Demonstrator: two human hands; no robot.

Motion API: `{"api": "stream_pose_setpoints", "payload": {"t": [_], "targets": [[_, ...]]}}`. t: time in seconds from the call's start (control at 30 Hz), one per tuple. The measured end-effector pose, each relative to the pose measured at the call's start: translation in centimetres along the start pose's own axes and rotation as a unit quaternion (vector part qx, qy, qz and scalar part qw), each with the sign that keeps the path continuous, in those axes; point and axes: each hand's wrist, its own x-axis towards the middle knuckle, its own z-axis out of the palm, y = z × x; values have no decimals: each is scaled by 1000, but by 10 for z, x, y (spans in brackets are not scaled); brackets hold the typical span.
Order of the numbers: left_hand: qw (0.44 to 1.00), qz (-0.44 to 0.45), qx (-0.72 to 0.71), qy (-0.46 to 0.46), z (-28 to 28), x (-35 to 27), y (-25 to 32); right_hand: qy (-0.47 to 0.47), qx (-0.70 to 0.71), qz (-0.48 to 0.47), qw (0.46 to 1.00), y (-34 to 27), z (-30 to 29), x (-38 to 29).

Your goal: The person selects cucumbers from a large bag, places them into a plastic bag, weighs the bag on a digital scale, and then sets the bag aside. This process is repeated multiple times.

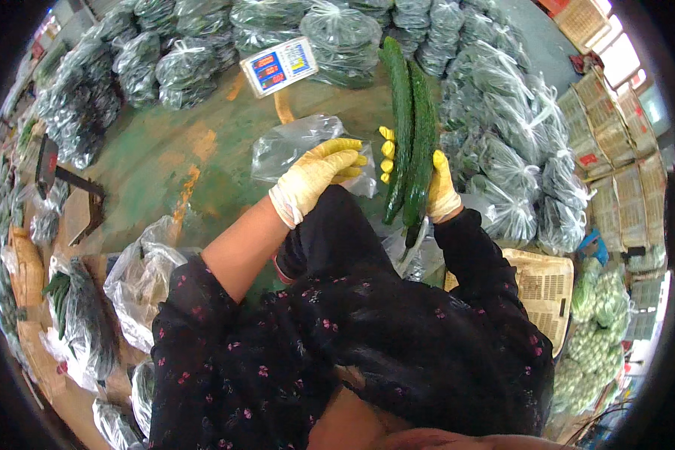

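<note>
Two long dark-green cucumbers (409, 135) lie side by side, upright in the picture, in my right hand (443, 188). Its yellow-coated glove wraps them from beneath: the fingertips show on their left, the thumb on their right. My left hand (320, 166), in a similar glove, is to the left of the cucumbers and apart from them. Its fingers stretch to the right with no object visible in them; the palm is hidden. Behind and beneath that hand is a clear plastic bag (292, 140). My knee is just below it.
A scale display (279, 66) with lit digits stands ahead. Tied clear bags of dark-green produce (340, 42) line the far side, with more bags (506, 152) on the right. A beige plastic crate (543, 287) sits by my right elbow, and crumpled plastic (143, 281) on the left.
</note>
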Motion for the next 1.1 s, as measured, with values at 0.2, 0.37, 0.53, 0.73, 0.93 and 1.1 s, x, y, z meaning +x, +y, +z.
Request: {"api": "stream_pose_setpoints", "payload": {"t": [0.2, 0.37, 0.53, 0.73, 0.93, 1.1], "targets": [[991, -118, -59, -29, 18, -6, 2, -43, -4, -42, 998, 12, 6, 51], [967, 36, 247, 58, 7, -7, 6, -93, 24, -70, 993, 16, 35, 69], [909, 59, 370, 181, 5, -35, 33, 33, -24, -103, 994, 9, 26, 73], [987, 117, -57, 89, -24, -72, 25, 58, -73, -87, 992, 16, 53, 69], [967, 115, -219, 64, -62, -90, 12, -22, -58, -117, 991, -4, 54, 54], [983, 15, -154, 99, -98, -112, 15, 24, -107, -138, 984, -25, 31, 49]]}}
